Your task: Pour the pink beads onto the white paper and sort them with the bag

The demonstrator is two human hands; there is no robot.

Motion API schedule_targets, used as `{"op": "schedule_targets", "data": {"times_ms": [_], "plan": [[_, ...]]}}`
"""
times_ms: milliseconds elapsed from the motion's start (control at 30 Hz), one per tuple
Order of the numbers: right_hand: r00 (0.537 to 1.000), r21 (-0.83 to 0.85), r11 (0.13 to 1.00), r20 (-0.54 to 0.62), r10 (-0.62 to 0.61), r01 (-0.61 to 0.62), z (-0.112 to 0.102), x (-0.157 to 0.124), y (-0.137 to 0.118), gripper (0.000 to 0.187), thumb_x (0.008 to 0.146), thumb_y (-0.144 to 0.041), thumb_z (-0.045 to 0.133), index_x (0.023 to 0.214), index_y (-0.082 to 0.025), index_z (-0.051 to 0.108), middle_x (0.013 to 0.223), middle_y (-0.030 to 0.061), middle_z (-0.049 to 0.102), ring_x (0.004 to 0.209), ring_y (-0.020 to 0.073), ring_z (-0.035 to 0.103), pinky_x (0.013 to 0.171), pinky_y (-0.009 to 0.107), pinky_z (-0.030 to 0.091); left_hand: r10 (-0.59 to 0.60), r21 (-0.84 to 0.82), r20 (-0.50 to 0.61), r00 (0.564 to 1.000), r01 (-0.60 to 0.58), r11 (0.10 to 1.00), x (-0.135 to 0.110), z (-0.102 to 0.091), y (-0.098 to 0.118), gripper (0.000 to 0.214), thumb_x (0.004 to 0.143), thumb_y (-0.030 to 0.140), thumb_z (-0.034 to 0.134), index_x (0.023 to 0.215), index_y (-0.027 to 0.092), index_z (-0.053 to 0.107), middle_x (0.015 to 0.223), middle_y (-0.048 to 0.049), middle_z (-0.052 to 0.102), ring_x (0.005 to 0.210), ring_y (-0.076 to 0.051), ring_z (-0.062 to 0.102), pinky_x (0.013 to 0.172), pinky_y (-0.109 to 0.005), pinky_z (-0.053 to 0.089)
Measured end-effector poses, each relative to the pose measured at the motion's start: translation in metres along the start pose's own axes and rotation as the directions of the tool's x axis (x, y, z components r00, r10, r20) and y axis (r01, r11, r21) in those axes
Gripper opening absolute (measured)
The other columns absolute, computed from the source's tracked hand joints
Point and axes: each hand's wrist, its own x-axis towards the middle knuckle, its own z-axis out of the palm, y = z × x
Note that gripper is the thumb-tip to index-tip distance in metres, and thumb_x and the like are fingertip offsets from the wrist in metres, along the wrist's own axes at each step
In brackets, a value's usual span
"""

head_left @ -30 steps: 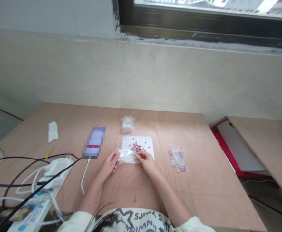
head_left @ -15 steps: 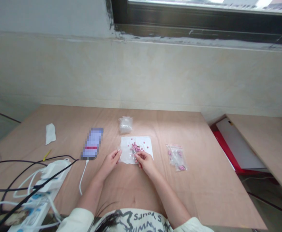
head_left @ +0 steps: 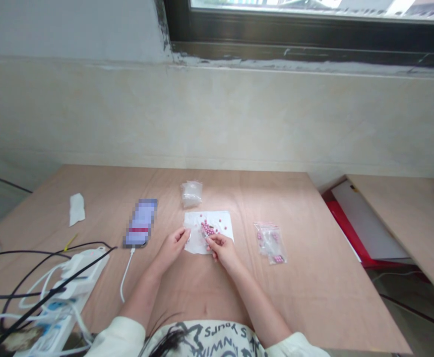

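Note:
A white sheet (head_left: 195, 244) lies on the table with many small pink beads (head_left: 208, 227) on it, most heaped near its middle. My left hand (head_left: 175, 244) is at the sheet's left edge, thumb and fingertips pinched together; whatever they hold is too small to make out. Over the sheet's front right part, my right hand (head_left: 223, 249) has its fingertips closed right beside the bead heap. What sits between those fingers is hidden. To the right lies a clear zip bag (head_left: 271, 243) with some pink beads inside.
Behind the sheet is a clear plastic packet (head_left: 192, 194). A phone (head_left: 141, 223) on a white charging cable lies to the left, with a white paper scrap (head_left: 77, 209) farther off. A power strip (head_left: 79, 277) and tangled cables cover the table's front left.
My left hand has shifted slightly right, its fingertips now over the sheet's left edge. My right hand stays by the beads. The whole view has shifted a little.

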Motion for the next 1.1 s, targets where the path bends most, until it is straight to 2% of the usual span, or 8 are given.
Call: {"op": "schedule_targets", "data": {"times_ms": [467,533,633,733,833,900,1000,1100], "plan": [[0.999,0.059,0.998,0.032,0.024,-0.026,-0.003,-0.004,-0.007,0.037,0.055,-0.048,0.064,0.071,-0.015,0.057,0.054,-0.0020,0.057,0.030,0.0043,0.035,0.026,0.018,0.025,0.020,0.049,0.003,1.000,-0.020,0.999,-0.010,0.000,0.004,0.032,0.071,0.045,0.046,0.055,0.018,0.039,0.046,0.0083,0.032,0.039,-0.005,0.029,0.037,-0.017,0.021],[1.000,0.105,0.994,0.022,0.013,-0.015,-0.004,-0.007,-0.010,0.035,0.056,-0.047,0.063,0.069,-0.015,0.054,0.058,-0.0016,0.056,0.035,0.0052,0.038,0.030,0.018,0.030,-0.009,0.072,0.053,0.999,0.005,0.997,-0.016,-0.002,0.003,0.032,0.071,0.044,0.047,0.056,0.017,0.044,0.045,0.0077,0.035,0.038,-0.006,0.031,0.038,-0.017,0.023],[0.998,0.132,0.989,-0.039,-0.059,0.064,-0.008,-0.010,-0.016,0.033,0.060,-0.048,0.059,0.067,-0.017,0.051,0.063,-0.0010,0.052,0.045,0.0080,0.044,0.036,0.020,0.035,-0.101,0.152,0.246,0.964,0.065,0.986,-0.025,-0.011,0.002,0.028,0.069,0.043,0.052,0.064,0.015,0.056,0.049,0.0043,0.046,0.041,-0.008,0.038,0.039,-0.018,0.028],[0.972,-0.011,0.980,-0.128,-0.199,0.199,-0.014,-0.014,-0.026,0.025,0.067,-0.043,0.053,0.070,-0.018,0.051,0.065,-0.0005,0.050,0.052,0.0095,0.043,0.043,0.020,0.035,-0.119,0.162,0.299,0.947,0.072,0.984,-0.027,-0.020,0.006,0.030,0.068,0.042,0.054,0.081,0.016,0.060,0.070,-0.0022,0.058,0.056,-0.012,0.048,0.048,-0.020,0.038],[0.927,-0.234,0.912,-0.088,-0.364,0.336,-0.017,-0.023,-0.041,0.016,0.073,-0.033,0.048,0.072,-0.018,0.054,0.069,0.0008,0.054,0.062,0.0124,0.046,0.055,0.023,0.037,-0.032,0.092,0.137,0.990,0.020,0.996,-0.022,-0.019,0.014,0.032,0.068,0.042,0.054,0.088,0.017,0.059,0.087,-0.0050,0.060,0.071,-0.015,0.052,0.061,-0.022,0.041],[0.903,-0.347,0.846,0.007,-0.429,0.404,-0.016,-0.031,-0.050,0.015,0.075,-0.030,0.048,0.074,-0.019,0.058,0.073,0.0022,0.057,0.068,0.0147,0.048,0.061,0.026,0.037,0.023,0.081,0.124,0.992,-0.033,0.996,-0.017,-0.013,0.019,0.029,0.069,0.041,0.053,0.085,0.017,0.059,0.084,-0.0043,0.060,0.074,-0.016,0.052,0.064,-0.022,0.041],[0.878,-0.426,0.777,0.102,-0.468,0.463,-0.013,-0.041,-0.058,0.015,0.076,-0.029,0.048,0.076,-0.022,0.062,0.078,0.0029,0.061,0.075,0.0174,0.050,0.067,0.028,0.036,0.100,0.112,0.210,0.973,-0.126,0.986,-0.013,-0.001,0.022,0.023,0.071,0.038,0.051,0.072,0.017,0.058,0.070,-0.0012,0.058,0.070,-0.015,0.051,0.064,-0.022,0.039],[0.894,-0.399,0.813,0.043,-0.445,0.424,-0.012,-0.044,-0.054,0.016,0.076,-0.029,0.049,0.085,-0.022,0.060,0.082,0.0032,0.061,0.073,0.0165,0.050,0.065,0.027,0.037,0.119,0.109,0.229,0.966,-0.146,0.983,-0.014,0.005,0.020,0.022,0.072,0.036,0.051,0.065,0.016,0.057,0.064,0.0003,0.056,0.066,-0.014,0.050,0.063,-0.022,0.038]]}}
